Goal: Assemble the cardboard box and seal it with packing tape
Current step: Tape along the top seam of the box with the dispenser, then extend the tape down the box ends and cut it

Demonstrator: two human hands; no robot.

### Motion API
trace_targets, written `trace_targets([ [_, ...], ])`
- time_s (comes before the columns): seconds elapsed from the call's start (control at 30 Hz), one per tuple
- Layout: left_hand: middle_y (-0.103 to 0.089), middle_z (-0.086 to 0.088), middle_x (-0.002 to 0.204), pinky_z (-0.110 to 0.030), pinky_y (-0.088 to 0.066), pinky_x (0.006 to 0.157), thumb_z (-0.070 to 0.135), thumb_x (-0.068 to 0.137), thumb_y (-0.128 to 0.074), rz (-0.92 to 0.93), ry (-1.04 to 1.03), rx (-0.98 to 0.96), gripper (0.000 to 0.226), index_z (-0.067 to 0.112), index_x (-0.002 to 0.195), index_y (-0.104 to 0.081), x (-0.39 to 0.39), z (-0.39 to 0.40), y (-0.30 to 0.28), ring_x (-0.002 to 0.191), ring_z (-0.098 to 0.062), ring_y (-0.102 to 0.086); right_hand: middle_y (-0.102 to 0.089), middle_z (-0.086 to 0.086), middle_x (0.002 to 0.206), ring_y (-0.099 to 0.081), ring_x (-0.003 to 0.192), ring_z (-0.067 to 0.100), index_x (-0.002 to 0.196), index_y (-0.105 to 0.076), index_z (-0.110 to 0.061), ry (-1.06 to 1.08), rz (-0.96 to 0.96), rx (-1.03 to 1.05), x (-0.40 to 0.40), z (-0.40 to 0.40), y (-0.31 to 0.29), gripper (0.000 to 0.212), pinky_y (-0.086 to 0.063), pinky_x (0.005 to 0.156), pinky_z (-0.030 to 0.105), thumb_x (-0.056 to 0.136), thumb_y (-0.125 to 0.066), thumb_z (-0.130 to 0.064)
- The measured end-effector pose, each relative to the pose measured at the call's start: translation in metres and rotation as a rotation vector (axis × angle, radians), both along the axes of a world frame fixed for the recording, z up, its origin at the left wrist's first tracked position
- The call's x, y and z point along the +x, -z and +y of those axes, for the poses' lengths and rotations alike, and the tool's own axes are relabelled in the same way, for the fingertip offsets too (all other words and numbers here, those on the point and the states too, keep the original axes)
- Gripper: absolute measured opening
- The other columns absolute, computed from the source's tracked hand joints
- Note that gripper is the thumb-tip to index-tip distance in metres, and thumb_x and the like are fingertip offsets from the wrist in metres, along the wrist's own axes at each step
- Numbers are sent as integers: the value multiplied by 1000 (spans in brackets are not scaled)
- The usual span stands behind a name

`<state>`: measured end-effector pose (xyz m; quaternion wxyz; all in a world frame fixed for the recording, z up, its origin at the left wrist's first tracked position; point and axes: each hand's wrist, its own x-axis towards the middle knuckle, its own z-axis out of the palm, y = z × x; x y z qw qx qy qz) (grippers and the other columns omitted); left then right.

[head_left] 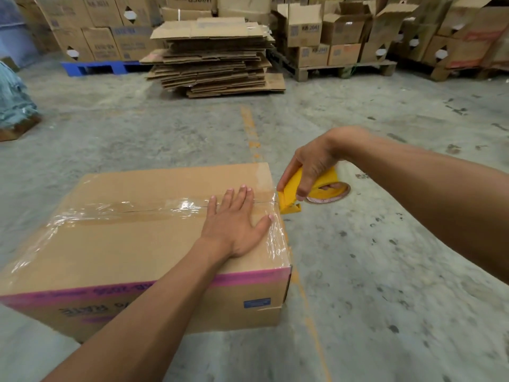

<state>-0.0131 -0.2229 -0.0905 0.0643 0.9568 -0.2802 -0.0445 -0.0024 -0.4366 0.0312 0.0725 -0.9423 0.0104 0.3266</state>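
Cardboard box (132, 260) sits on the concrete floor (385, 271) in the lower left of the frame, flaps closed. Clear packing tape (154, 209) runs along the centre seam of the top face from the left edge to the right edge and wraps down over the right edge. A pink printed band (248, 279) runs along the upper margin of the near side panel, and a small blue label (257, 302) sits near that panel's right corner.

The left hand (234, 224) lies flat on the top face near the right edge, fingers straight and spread, palm down on the tape; the thumb tip reaches the top right edge. It grips nothing.

The right hand (311, 168) is just beyond the box's right edge, right of centre in the frame. Its fingers are curled round the yellow tape dispenser (294, 193), holding it firmly. The dispenser's lower end meets the box's upper right edge where the tape folds over. The tape roll (330, 197) in the dispenser shows partly behind the hand.

A stack of flattened cartons (214, 59) lies on the floor at upper centre. Assembled boxes stand on a wooden pallet (344, 68) at upper right, and on a blue pallet (96, 68) at upper left. A worn orange line (250, 128) crosses the floor behind the box.
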Motion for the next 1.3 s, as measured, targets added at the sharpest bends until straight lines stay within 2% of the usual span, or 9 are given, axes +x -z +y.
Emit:
trace_targets([
  [0.07, 10, 6, 164, -53, 7, 118, 73, 87, -9, 24, 2, 7, 83, 27, 155, 4, -1, 1, -2, 150, -21, 11, -64, -7, 119, -58, 95, 16, 132, -58, -41, -115, 55, -338, -13, 6, 16, 62, -46, 82, 25, 74, -79, -39],
  [0.13, 13, 4, 163, -55, 7, 117, 72, 88, -8, 40, 21, 35, 79, 32, 155, 5, -5, 3, 1, 150, -25, 13, -62, -8, 129, -55, 96, 11, 137, -55, -36, -81, 179, -381, -34, -3, 52, 64, -47, 87, 25, 77, -78, -37],
  [0.3, 6, 14, 163, -67, -2, 112, 53, 97, -15, -46, 207, 34, 57, 46, 152, -2, -4, -11, -7, 149, -31, 10, -56, -7, 118, -57, 103, 16, 128, -61, -45, 42, 107, -181, -67, -19, 92, 60, -46, 81, 26, 71, -80, -40],
  [0.5, -54, 16, 133, -41, -32, 103, 45, 98, -23, -241, 469, 34, 43, 30, 117, -59, 14, -24, -18, 141, -17, -31, -52, -8, 120, -54, 105, 18, 126, -60, -50, 115, 11, -38, -62, -31, 84, 58, -46, 83, 28, 71, -78, -44],
  [0.73, -65, 10, 116, -37, -30, 109, 43, 95, -26, -270, 603, -5, 46, 23, 100, -67, 26, -32, -12, 136, -14, -40, -62, -13, 109, -60, 98, 11, 118, -65, -49, 262, -109, 205, -65, -63, 83, 53, -46, 76, 21, 69, -82, -40],
  [0.87, -68, 7, 88, -38, -42, 94, 35, 95, -36, -286, 690, -71, 38, 18, 79, -66, 30, -34, -13, 101, -15, -57, -64, -14, 107, -62, 94, 9, 117, -67, -46, 397, -177, 357, -70, -73, 82, 52, -49, 70, 20, 69, -85, -38],
  [1.1, -64, 4, 106, -36, -40, 98, 41, 92, -33, -219, 652, -189, 36, 23, 104, -61, 39, -31, -6, 106, -16, -55, -65, -4, 113, -59, 83, -3, 126, -66, -30, 536, -464, 566, -61, -62, 74, 45, -45, 63, 9, 83, -76, -35],
  [1.2, -61, -2, 94, -38, -45, 87, 40, 88, -36, -176, 648, -215, 33, 17, 93, -60, 41, -33, -4, 92, -23, -57, -65, -2, 118, -61, 85, 0, 126, -66, -30, 583, -559, 656, -65, -52, 66, 43, -49, 67, 14, 84, -75, -32],
  [1.3, -67, -1, 96, -33, -45, 85, 28, 89, -49, 16, 569, -391, 21, 15, 96, -64, 39, -34, -12, 92, -19, -59, -68, 2, 101, -63, 61, 9, 125, -66, -33, 664, -540, 863, -79, -45, 50, 40, -51, 49, 22, 87, -72, -29],
])
